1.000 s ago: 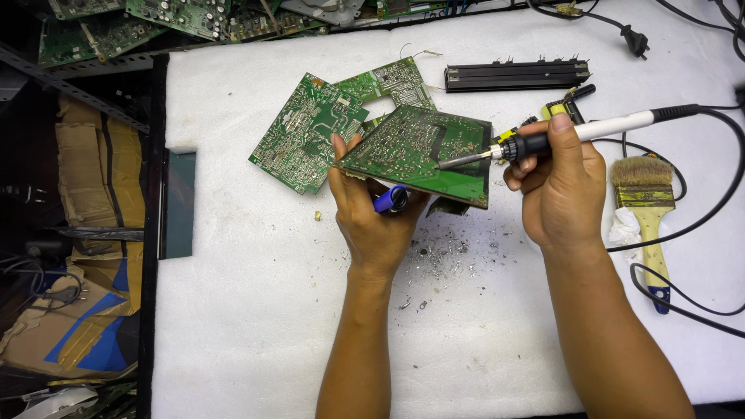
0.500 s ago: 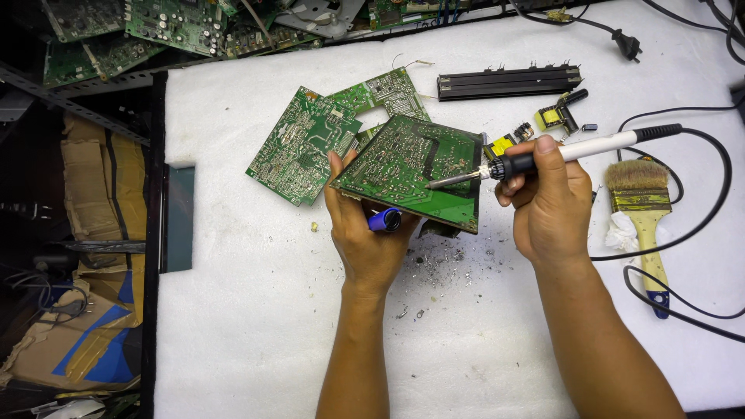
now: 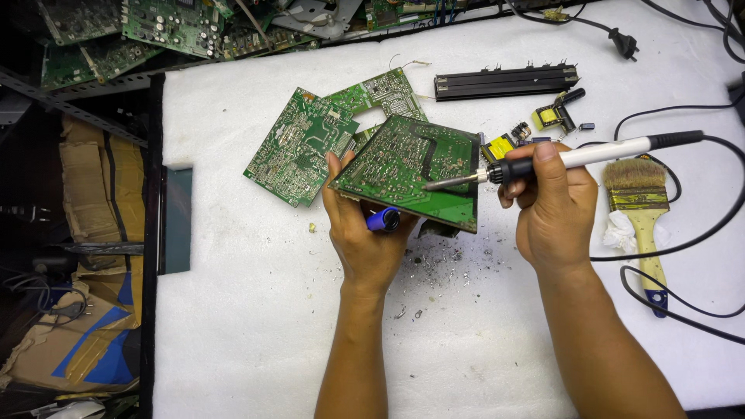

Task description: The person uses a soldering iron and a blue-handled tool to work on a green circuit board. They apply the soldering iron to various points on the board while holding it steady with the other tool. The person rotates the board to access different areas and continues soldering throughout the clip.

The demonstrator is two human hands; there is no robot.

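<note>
- We held the green circuit board (image 3: 411,171) in our left hand (image 3: 365,233), solder side up and tilted, its far edge raised off the white mat (image 3: 248,326)
- Left fingers were curled under the board's near edge, thumb up along its left corner; a blue cylindrical part (image 3: 382,220) showed under the board, just against those fingers
- Our right hand (image 3: 555,209) gripped the soldering iron (image 3: 590,155) like a pen, fingers closed tight round its black grip, thumb on top
- The iron's metal tip touched the board's solder side, near the middle of the board
- Left of the board and partly tucked under it lay two more green boards (image 3: 299,147), flat on the mat
- Beyond the board, toward the mat's far edge, lay a long black heat sink bar (image 3: 506,81)
- Right of the board, just past the iron's grip, sat small yellow transformers (image 3: 549,118) and loose parts
- Further right of the board lay a paintbrush (image 3: 640,209) with a pale handle, a wad of white tissue (image 3: 619,231) beside it, black cables looping round
- Just near of the board, grey solder crumbs and debris (image 3: 442,260) were scattered on the mat
- Far beyond the board, off the mat, more boards were heaped (image 3: 163,27)
</note>
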